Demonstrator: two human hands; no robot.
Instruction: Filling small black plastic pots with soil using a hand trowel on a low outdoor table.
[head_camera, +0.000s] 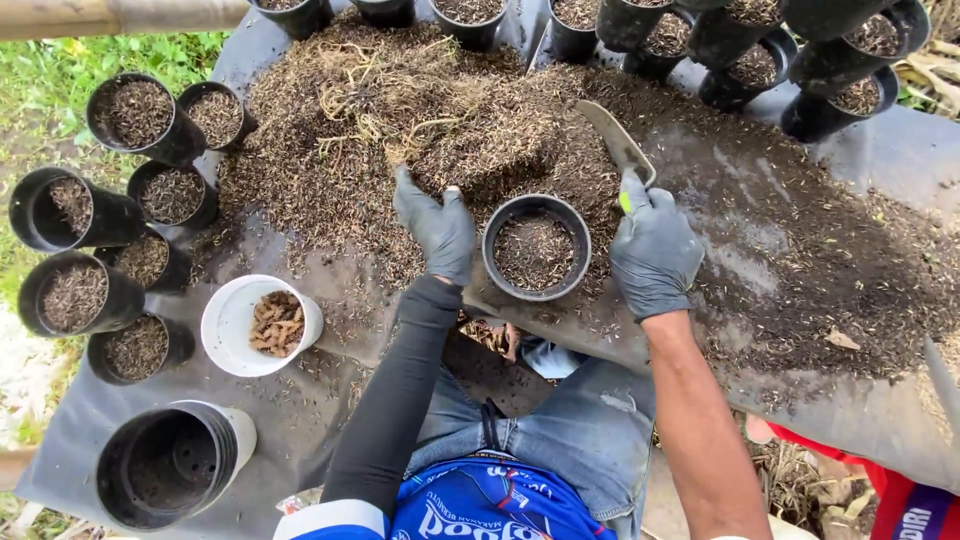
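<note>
Potting under way: round black plastic pot (536, 248), partly filled, at the near edge of the brown husk-and-soil heap (420, 120) on dark plastic sheeting (880, 150). Gloved left hand (436, 226) spread flat, touching the pot's left rim; gloved right hand (652, 252) closed round a grey trowel (618, 142) just right of it. Filled pots (130, 112) clustered far left and beyond the heap; stacked empties (170, 465) near left. White tub of brown pieces (262, 325) between.

Black pot (536, 248) upright, part-filled; trowel (618, 145) tilted.
</note>
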